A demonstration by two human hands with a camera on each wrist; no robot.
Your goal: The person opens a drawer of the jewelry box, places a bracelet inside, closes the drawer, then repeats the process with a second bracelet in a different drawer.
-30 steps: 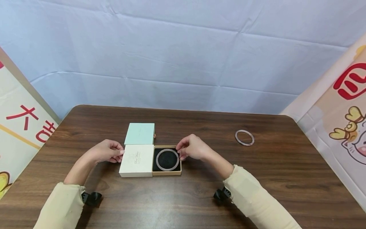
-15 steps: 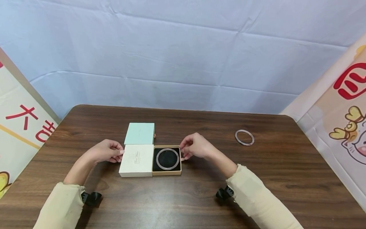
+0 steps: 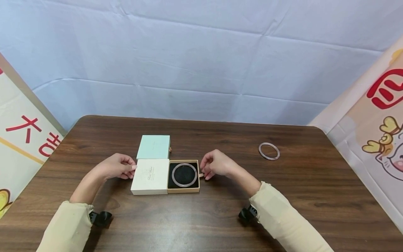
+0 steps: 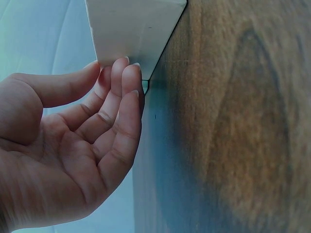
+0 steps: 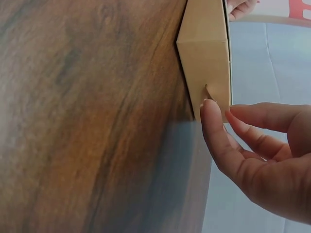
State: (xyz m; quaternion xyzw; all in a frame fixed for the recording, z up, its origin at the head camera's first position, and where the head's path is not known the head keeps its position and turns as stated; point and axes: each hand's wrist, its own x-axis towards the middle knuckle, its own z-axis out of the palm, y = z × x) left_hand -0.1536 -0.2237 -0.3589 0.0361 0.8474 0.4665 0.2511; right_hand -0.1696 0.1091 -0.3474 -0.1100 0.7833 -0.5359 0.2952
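A white box sleeve (image 3: 150,176) lies on the brown table with its drawer (image 3: 184,191) pulled out to the right. Inside the drawer, a pale mauve bangle (image 3: 173,175) rests on a black pad. My left hand (image 3: 116,166) touches the sleeve's left end; in the left wrist view its thumb is at the top edge and its fingertips lie against the end face. My right hand (image 3: 218,163) is at the drawer's right end, fingers loosely bent. A small ribbon tab (image 5: 209,92) sticks out of the tan end face, right by a fingertip.
Behind the white box lies a pale mint-green box (image 3: 153,147), also with a small tab on its right side. A second pale bangle (image 3: 260,152) lies farther right on the table (image 3: 302,182). A light blue cloth (image 3: 201,63) hangs behind the table's far edge.
My right hand has moved slightly right, from over the drawer's rim to just beyond its end, uncovering the ribbon tab. The left hand and the boxes have stayed in place.
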